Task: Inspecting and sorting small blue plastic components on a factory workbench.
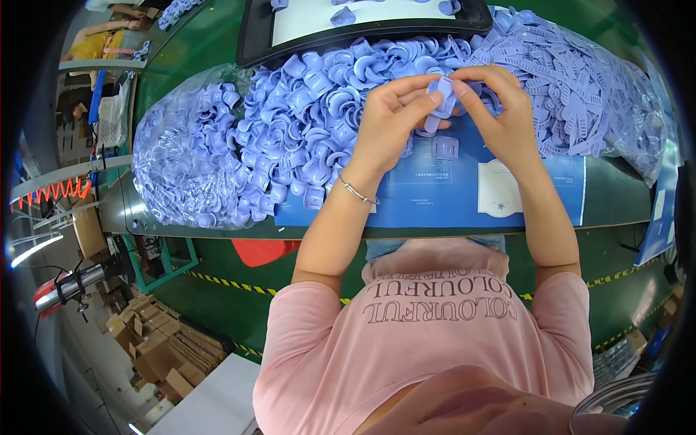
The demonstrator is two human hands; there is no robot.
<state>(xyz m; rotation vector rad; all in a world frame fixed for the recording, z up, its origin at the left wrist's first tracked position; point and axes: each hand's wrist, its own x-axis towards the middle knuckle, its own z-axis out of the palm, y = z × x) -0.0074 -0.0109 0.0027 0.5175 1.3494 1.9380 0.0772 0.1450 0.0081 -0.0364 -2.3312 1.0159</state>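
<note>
Between both hands, raised over the table, is a small lavender plastic part (444, 96) with a strap-like tab hanging below it. My left hand (397, 116) pinches its left side between thumb and fingers. My right hand (502, 107) closes on its upper right edge with thumb and forefinger. Just under the hands a single lavender curved piece (445, 148) rests on a blue printed sheet (420, 185). Left of my left hand spreads a heap of curved lavender pieces (308, 109). Flat slotted lavender straps (573, 83) are piled beyond my right hand.
A black-rimmed tray (362, 30) with a few lavender pieces stands at the far side. Clear plastic bags (163, 159) lie under the piles at both ends. Stacked cardboard boxes (163, 344) and a red stool (264, 251) are off the table. Another person (109, 40) works at far left.
</note>
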